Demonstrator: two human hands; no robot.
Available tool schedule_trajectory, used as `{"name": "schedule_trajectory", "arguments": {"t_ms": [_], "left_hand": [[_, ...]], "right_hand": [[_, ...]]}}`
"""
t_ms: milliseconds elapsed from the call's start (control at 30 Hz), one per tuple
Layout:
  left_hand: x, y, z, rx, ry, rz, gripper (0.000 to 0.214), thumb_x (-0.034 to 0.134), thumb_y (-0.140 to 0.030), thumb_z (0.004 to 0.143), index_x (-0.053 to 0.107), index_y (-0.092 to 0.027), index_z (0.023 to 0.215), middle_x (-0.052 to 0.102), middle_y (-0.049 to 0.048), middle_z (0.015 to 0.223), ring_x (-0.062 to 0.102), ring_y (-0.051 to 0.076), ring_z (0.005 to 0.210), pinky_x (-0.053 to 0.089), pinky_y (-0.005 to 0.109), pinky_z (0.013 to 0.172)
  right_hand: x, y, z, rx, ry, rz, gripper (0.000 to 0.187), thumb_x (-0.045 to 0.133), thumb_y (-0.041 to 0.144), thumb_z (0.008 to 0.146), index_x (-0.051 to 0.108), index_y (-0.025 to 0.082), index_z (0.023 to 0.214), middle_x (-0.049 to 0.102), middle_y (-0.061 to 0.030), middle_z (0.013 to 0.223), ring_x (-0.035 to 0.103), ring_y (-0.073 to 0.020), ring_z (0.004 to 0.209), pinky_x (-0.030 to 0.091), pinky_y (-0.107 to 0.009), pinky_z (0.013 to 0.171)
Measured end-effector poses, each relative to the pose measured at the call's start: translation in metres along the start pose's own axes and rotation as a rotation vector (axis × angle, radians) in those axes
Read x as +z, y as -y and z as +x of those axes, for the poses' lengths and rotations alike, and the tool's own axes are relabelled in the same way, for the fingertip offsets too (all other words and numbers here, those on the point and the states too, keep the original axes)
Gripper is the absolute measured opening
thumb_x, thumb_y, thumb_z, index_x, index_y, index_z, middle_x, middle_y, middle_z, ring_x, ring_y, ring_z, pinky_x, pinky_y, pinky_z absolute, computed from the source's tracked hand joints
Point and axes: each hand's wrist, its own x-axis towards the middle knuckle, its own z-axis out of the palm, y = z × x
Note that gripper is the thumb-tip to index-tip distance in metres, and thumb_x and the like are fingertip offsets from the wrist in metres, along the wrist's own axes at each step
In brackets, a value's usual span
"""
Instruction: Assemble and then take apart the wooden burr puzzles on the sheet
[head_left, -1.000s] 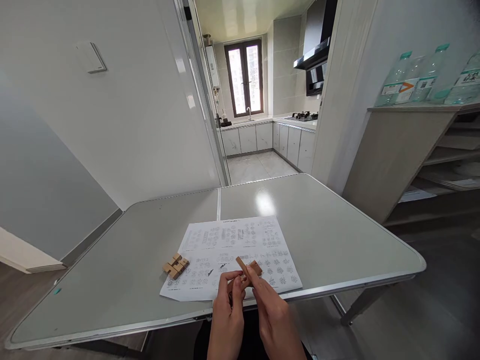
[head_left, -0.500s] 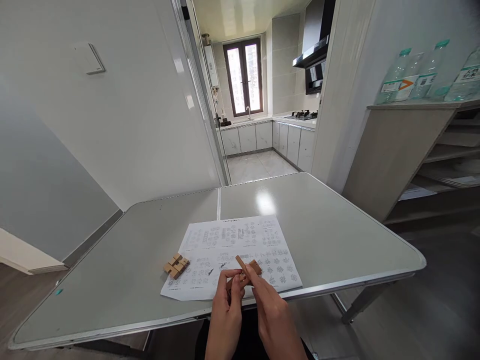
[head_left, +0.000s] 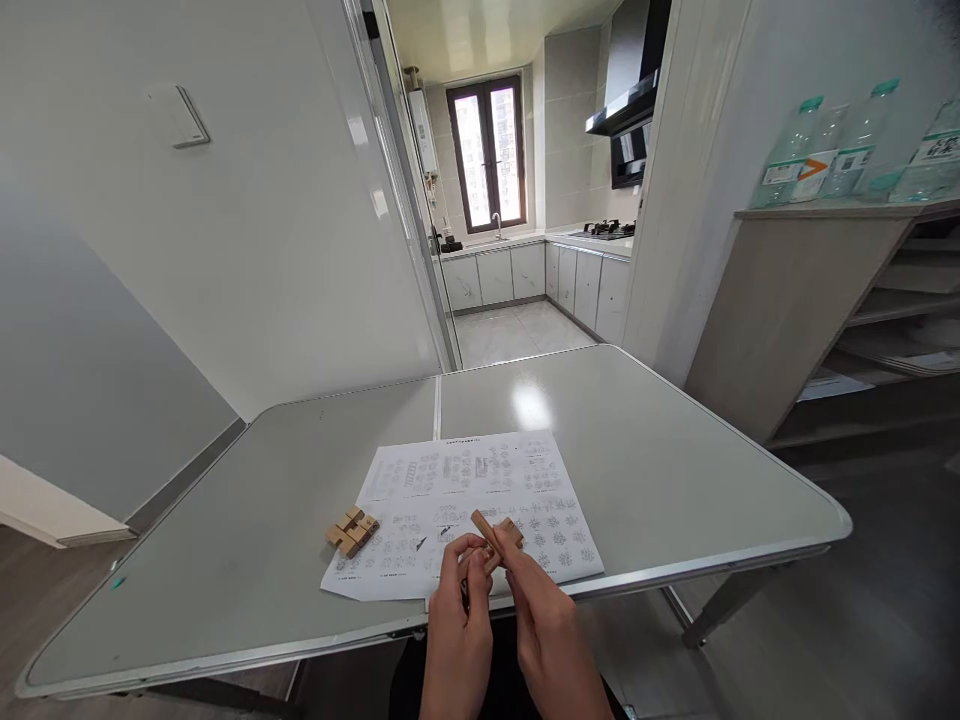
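Over the near edge of a printed sheet, my two hands meet around several wooden puzzle pieces. My left hand is closed, with thumb and index finger pinched on the pieces. From the right, my right hand closes on them with its fingertips. One slim bar sticks up and to the left between my hands. A thicker notched block shows behind my right fingers. How the pieces join is hidden by my fingers. To the left, notched wooden pieces lie grouped at the sheet's left edge.
The sheet carries small black diagrams and lies on a grey-green table with a metal rim. Plastic bottles stand on a shelf unit at right. Beyond the table a doorway leads into a kitchen. A small green bit lies at far left.
My left hand has shifted slightly right and turned a little around the pieces. My right fingers have closed in over the notched block. The grouped pieces at left have not moved.
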Motion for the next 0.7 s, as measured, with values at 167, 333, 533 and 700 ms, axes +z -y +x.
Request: {"name": "schedule_trajectory", "arguments": {"t_ms": [167,333,533,700], "left_hand": [[0.001,0.000,0.001,0.002,-0.014,-0.005,0.038,0.043,-0.056,0.103,0.054,-0.026,0.123,0.069,0.0120,0.132,0.062,0.032,0.128,0.050,0.045,0.106],[0.004,-0.004,0.000,0.019,-0.050,0.034,0.040,0.044,-0.057,0.102,0.055,-0.024,0.121,0.071,0.0128,0.127,0.065,0.033,0.123,0.052,0.045,0.102],[0.004,-0.008,-0.001,0.016,-0.062,0.076,0.045,0.042,-0.059,0.102,0.056,-0.023,0.125,0.071,0.0140,0.125,0.068,0.034,0.115,0.057,0.042,0.090],[0.001,-0.009,-0.002,0.006,-0.029,0.060,0.043,0.044,-0.058,0.101,0.057,-0.024,0.124,0.070,0.0141,0.128,0.066,0.035,0.120,0.055,0.044,0.094]], "right_hand": [[-0.003,0.004,0.000,-0.007,-0.023,0.000,0.057,0.033,0.016,0.106,0.032,0.036,0.160,0.062,-0.0022,0.146,0.056,-0.0215,0.137,0.053,-0.038,0.109],[0.000,0.011,-0.001,-0.015,-0.054,-0.024,0.058,0.034,0.016,0.105,0.032,0.035,0.160,0.060,-0.0025,0.148,0.056,-0.0227,0.138,0.055,-0.038,0.107],[0.003,0.016,-0.001,0.001,-0.045,0.025,0.061,0.034,0.015,0.105,0.025,0.035,0.162,0.060,-0.0027,0.147,0.061,-0.0205,0.133,0.056,-0.034,0.105],[0.000,0.011,0.000,-0.009,-0.028,0.000,0.055,0.032,0.019,0.107,0.032,0.035,0.160,0.058,-0.0023,0.150,0.056,-0.0212,0.138,0.054,-0.038,0.109]]}}
